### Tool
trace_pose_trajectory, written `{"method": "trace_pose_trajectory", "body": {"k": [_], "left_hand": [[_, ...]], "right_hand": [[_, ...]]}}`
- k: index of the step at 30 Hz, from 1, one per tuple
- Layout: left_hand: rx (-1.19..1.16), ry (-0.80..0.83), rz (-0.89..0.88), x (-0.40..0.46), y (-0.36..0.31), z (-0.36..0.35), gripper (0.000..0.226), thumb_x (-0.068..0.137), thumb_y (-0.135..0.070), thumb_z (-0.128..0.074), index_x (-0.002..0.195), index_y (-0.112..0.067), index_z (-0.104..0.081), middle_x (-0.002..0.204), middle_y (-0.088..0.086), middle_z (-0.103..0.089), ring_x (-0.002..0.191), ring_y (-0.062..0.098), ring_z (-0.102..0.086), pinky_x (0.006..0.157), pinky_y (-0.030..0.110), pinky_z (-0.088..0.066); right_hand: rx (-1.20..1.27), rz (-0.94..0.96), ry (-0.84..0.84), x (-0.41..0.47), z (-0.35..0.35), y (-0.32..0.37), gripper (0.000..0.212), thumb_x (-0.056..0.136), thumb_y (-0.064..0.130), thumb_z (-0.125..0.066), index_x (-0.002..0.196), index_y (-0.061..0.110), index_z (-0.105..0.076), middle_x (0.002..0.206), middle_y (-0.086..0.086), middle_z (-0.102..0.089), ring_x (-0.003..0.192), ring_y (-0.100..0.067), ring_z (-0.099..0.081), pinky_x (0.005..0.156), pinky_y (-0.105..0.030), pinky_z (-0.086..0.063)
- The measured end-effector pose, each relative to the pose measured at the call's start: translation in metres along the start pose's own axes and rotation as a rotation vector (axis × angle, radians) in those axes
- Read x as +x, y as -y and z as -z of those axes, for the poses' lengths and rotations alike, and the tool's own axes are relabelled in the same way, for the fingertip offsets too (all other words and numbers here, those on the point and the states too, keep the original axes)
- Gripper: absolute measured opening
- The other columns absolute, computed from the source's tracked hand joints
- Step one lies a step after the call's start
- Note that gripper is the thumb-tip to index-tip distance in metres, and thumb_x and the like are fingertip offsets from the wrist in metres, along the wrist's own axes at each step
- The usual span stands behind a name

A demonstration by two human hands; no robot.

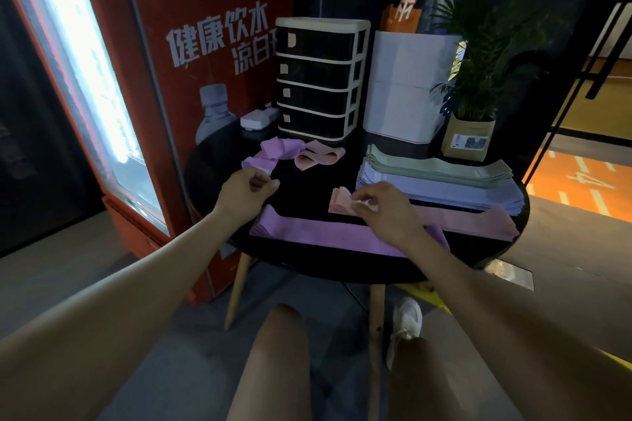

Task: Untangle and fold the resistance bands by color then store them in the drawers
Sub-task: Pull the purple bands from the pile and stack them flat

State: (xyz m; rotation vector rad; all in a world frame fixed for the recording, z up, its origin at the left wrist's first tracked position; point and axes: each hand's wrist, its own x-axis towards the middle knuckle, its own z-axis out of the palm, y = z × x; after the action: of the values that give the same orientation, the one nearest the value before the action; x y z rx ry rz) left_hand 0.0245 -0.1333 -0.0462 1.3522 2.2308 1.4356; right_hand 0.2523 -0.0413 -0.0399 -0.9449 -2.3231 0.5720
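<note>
A dark drawer unit (321, 79) with a cream frame stands at the back of the round black table (304, 188), its drawers closed. Before it lie a tangled purple band (273, 151) and a loose pink band (318, 156). My right hand (383, 212) pinches a folded pink band (340, 202) just above the flat pink stack (478, 220). My left hand (246, 195) hovers with curled fingers at the near end of the purple band, with nothing visibly held. A purple stack (325, 232) lies along the front edge. Green (441, 166) and blue (444, 190) stacks lie at the right.
A red vending machine (205, 79) stands close on the left. Behind the stacks are a white box (403, 89) and a potted plant (468, 137). A white power strip (256, 118) sits left of the drawers. My knees and one shoe show below the table.
</note>
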Motion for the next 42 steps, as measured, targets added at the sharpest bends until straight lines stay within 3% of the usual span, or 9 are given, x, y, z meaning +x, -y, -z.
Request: {"method": "trace_pose_trajectory", "body": {"k": [4,8,11,18,21,25,29,37,42], "left_hand": [[0.06,0.022,-0.031,0.031,-0.011,-0.006,0.019,0.085,-0.019,-0.066,0.099,-0.006,-0.061,0.09,0.001,-0.058,0.083,0.013,-0.053,0.063,0.011,-0.036],[0.115,0.05,-0.034,0.059,-0.013,-0.021,0.021,0.083,-0.014,-0.067,0.1,-0.004,-0.061,0.091,0.001,-0.057,0.084,0.012,-0.053,0.071,0.016,-0.038],[0.157,0.069,-0.066,0.08,-0.011,-0.031,0.02,0.083,-0.01,-0.067,0.1,-0.003,-0.061,0.092,0.0,-0.056,0.084,0.011,-0.052,0.06,0.006,-0.036],[0.316,0.09,-0.11,0.131,0.005,-0.042,0.032,0.078,-0.01,-0.07,0.109,-0.006,-0.062,0.115,0.012,-0.053,0.106,0.024,-0.053,0.09,0.026,-0.038],[0.321,0.071,-0.074,0.151,0.014,-0.046,0.032,0.076,-0.01,-0.071,0.107,-0.009,-0.063,0.115,0.011,-0.052,0.107,0.026,-0.052,0.092,0.032,-0.043],[0.37,0.075,-0.053,0.17,0.027,-0.051,0.043,0.071,-0.012,-0.075,0.111,-0.012,-0.062,0.116,0.009,-0.05,0.108,0.025,-0.05,0.091,0.031,-0.042],[0.4,0.106,-0.016,0.183,0.042,-0.053,0.04,0.073,-0.019,-0.074,0.111,-0.016,-0.062,0.114,0.006,-0.051,0.107,0.025,-0.05,0.091,0.034,-0.043],[0.279,0.061,0.036,0.194,0.057,-0.047,0.008,0.083,-0.017,-0.066,0.088,-0.022,-0.068,0.088,-0.004,-0.067,0.083,0.014,-0.061,0.075,0.024,-0.045],[0.11,-0.015,-0.015,0.199,0.043,-0.027,0.006,0.083,-0.01,-0.067,0.084,-0.017,-0.066,0.07,-0.008,-0.064,0.06,-0.006,-0.058,0.059,0.003,-0.04]], "right_hand": [[0.064,-0.026,0.017,0.047,0.009,0.004,0.021,0.087,0.009,-0.06,0.107,0.003,-0.066,0.105,-0.009,-0.067,0.086,-0.011,-0.055,0.068,-0.009,-0.034],[0.067,-0.068,0.029,0.091,0.007,-0.003,0.021,0.086,0.007,-0.061,0.106,0.003,-0.066,0.103,-0.01,-0.067,0.087,-0.015,-0.056,0.063,-0.009,-0.035],[0.061,-0.099,0.031,0.12,0.002,-0.01,0.019,0.084,0.005,-0.061,0.102,0.005,-0.068,0.1,-0.011,-0.068,0.092,-0.022,-0.062,0.067,-0.013,-0.035],[0.061,-0.136,0.092,0.182,-0.027,-0.026,0.021,0.083,0.007,-0.059,0.102,0.008,-0.068,0.104,-0.008,-0.068,0.097,-0.02,-0.062,0.07,-0.012,-0.035],[0.055,-0.141,0.128,0.205,-0.041,-0.027,0.026,0.083,0.009,-0.059,0.109,0.01,-0.066,0.112,-0.007,-0.065,0.103,-0.02,-0.06,0.08,-0.018,-0.04],[0.101,-0.098,0.157,0.229,-0.059,-0.027,0.023,0.083,0.005,-0.057,0.103,0.007,-0.068,0.104,0.002,-0.064,0.093,-0.01,-0.056,0.071,-0.009,-0.035],[0.108,-0.145,0.189,0.249,-0.077,-0.029,0.022,0.079,0.013,-0.061,0.098,0.019,-0.069,0.105,0.003,-0.068,0.099,-0.017,-0.062,0.091,-0.035,-0.05],[0.053,-0.05,0.228,0.264,-0.091,-0.026,0.022,0.082,0.016,-0.067,0.103,0.009,-0.066,0.105,-0.005,-0.067,0.1,-0.019,-0.061,0.087,-0.025,-0.045],[0.255,-0.008,0.241,0.268,-0.092,-0.003,0.019,0.079,0.013,-0.072,0.097,0.009,-0.066,0.089,-0.003,-0.066,0.081,-0.011,-0.059,0.078,-0.022,-0.048]]}}
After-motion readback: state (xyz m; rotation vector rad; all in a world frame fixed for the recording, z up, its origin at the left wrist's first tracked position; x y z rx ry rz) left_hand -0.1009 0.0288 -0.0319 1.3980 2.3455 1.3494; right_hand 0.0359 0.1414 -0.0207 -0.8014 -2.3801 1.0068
